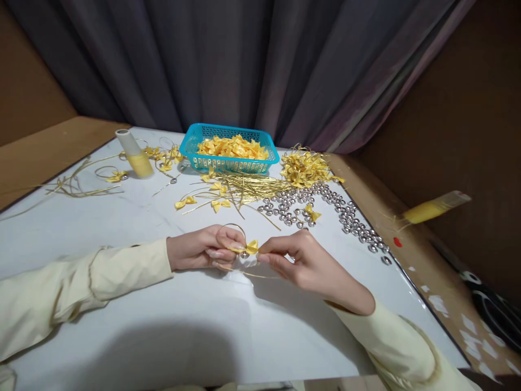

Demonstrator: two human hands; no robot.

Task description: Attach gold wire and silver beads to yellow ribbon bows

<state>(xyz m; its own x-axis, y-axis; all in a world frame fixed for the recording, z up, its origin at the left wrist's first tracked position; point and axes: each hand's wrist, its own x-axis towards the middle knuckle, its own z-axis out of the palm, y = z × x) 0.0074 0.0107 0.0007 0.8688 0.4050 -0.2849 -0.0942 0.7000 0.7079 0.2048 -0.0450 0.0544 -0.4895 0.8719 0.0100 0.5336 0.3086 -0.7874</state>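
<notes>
Near the middle of the table, my left hand is closed on a yellow ribbon bow. A loop of gold cord rises above its fingers, and a small silver bead sits just under the bow. Below it shows a small whitish patch that I cannot make out. My right hand pinches thumb and forefinger together at the bow's right side; what lies between the fingertips is too small to tell. A loose length of gold cord runs beneath the bow toward the right hand.
Behind the hands stands a blue basket of yellow bows. Gold cords, silver beads and a pile of corded bows lie nearby. Two yellow-filled tubes stand left and lie right; black-handled scissors are at the right edge.
</notes>
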